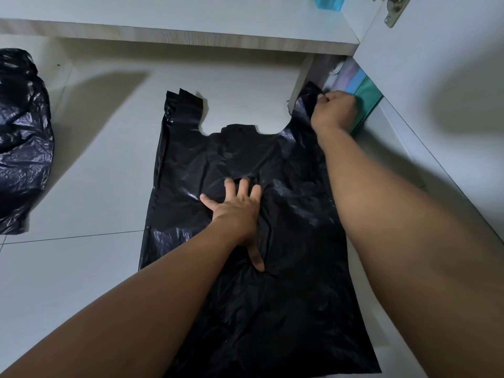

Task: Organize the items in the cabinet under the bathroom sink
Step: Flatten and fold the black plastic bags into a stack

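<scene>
A black plastic carrier bag (207,165) lies spread flat on the white tiled floor (95,192) in front of the cabinet, its two handles pointing toward the cabinet. My left hand (240,211) presses flat on the middle of the bag, fingers spread. My right hand (336,111) pinches the bag's right handle near the cabinet's lower edge, fingers curled. The left handle (184,105) lies loose on the floor.
A second, crumpled black bag (23,143) sits bunched at the left. The cabinet's bottom shelf edge (191,36) runs across the top. The open cabinet door (436,77) stands at the right, with teal and blue packs (365,96) under it. A blue item (328,2) stands on the shelf.
</scene>
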